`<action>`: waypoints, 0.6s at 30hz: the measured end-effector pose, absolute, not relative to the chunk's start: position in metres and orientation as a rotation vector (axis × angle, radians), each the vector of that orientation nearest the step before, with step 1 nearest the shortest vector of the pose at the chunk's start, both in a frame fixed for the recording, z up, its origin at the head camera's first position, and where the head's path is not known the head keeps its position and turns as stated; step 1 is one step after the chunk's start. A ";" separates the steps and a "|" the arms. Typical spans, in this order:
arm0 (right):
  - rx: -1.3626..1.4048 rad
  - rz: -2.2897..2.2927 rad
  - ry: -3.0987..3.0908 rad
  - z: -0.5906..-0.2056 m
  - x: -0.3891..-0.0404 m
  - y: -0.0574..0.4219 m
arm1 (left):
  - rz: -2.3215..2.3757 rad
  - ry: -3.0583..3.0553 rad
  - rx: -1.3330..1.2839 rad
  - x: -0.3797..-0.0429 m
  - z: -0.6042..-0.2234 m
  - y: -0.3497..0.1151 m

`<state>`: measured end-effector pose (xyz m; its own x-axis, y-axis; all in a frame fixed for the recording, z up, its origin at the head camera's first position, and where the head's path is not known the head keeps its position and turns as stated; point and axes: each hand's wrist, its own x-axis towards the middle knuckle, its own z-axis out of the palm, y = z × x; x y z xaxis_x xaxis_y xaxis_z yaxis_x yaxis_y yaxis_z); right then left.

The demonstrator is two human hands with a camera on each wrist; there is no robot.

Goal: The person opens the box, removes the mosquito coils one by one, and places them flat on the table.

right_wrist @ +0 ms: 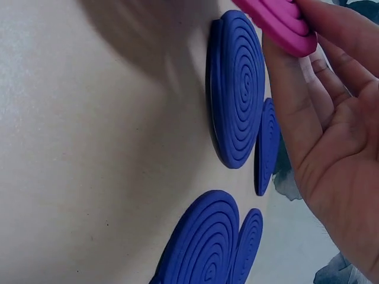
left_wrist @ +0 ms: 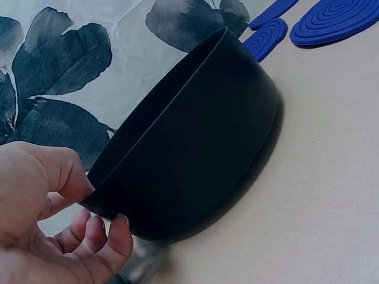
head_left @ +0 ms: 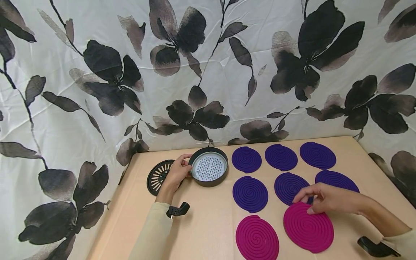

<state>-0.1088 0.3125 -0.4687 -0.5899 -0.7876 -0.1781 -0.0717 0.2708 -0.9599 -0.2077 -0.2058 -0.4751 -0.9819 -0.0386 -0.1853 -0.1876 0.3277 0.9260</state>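
My left hand pinches the rim of a round black holder between thumb and fingers, as the left wrist view also shows. Inside the holder lies a pale disc with a small pattern. A pink spiral coaster hangs above the table, pinched at its upper edge by my right hand. In the right wrist view the same pink coaster sits between the thumb and fingers, clear of the table. Another pink spiral coaster lies flat to its left.
Blue spiral coasters lie in two rows behind the pink ones, among them one at the back left and one in the front row. A slotted black disc lies partly behind my left hand. Floral cloth hangs behind the table.
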 end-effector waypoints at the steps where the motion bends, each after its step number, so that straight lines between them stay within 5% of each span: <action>1: -0.773 -1.366 1.866 -0.470 -0.109 0.313 | 1.741 2.453 -0.208 -0.208 -0.476 -0.206; 18: -0.841 -1.273 1.866 -0.480 -0.130 0.324 | 1.753 2.460 -0.243 -0.214 -0.477 -0.201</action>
